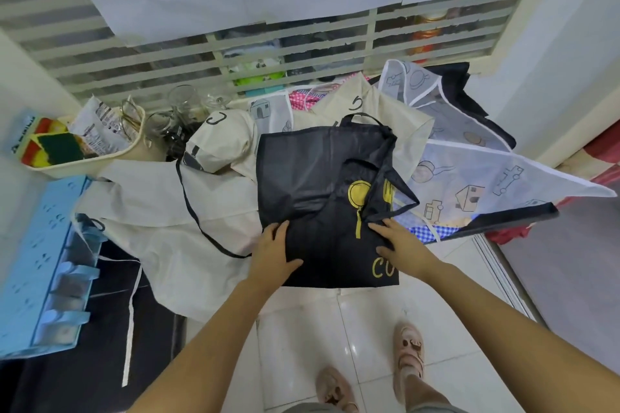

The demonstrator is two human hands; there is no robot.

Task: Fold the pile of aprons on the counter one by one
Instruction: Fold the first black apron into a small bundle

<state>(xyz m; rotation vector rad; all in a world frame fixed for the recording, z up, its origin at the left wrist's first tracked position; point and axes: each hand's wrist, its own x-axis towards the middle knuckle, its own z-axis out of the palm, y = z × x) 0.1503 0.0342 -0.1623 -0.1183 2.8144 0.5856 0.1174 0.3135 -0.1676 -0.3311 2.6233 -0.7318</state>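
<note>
- One black apron (318, 184) lies half-folded on top of at least two cream aprons (151, 211).
- Left hand (273, 251): flat, fingers straight, pressing its left edge.
- Right hand (399, 245): flat too, pressing beside the yellow print (360, 194).

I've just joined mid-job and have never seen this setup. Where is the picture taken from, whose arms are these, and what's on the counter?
There is no machine here. A person works with bare hands, and the single picture comes from a wide-angle camera on their head, looking down. The left hand and right hand lie flat on a part-folded black apron with yellow print, pressing rather than gripping it. Under it lie cream aprons. To the right is a sheer white apron with drawings. At the far left stand a tray holding sponges and some glass jars.
</note>
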